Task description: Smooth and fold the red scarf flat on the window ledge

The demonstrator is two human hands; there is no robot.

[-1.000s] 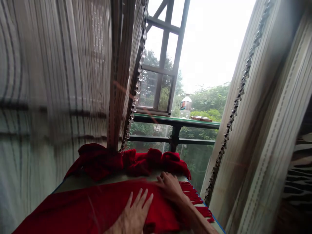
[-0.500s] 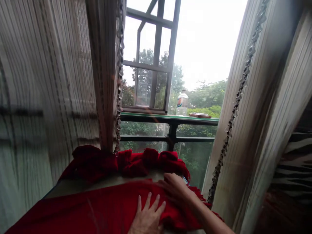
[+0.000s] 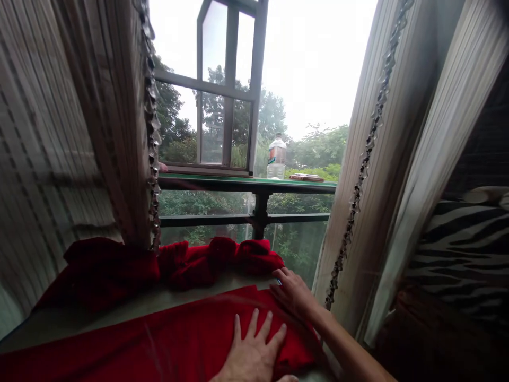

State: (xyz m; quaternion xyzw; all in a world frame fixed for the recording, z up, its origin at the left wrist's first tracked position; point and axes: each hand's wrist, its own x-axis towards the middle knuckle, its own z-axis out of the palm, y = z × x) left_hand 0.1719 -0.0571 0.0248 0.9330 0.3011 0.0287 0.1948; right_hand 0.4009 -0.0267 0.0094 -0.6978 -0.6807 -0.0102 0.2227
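left hand (image 3: 252, 353), grip open, lies spread on the red cloth (image 3: 170, 339) across the counter (image 3: 234, 280); right hand (image 3: 295, 293) is at its right edge, grip unclear; bunched red fabric (image 3: 115, 268) lies beyond

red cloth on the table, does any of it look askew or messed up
Yes, a bit. Along the far edge of the table, red cloth is bunched in an uneven heap, while the part under the left hand lies mostly flat, at a slant. I can't see any spill or tear.
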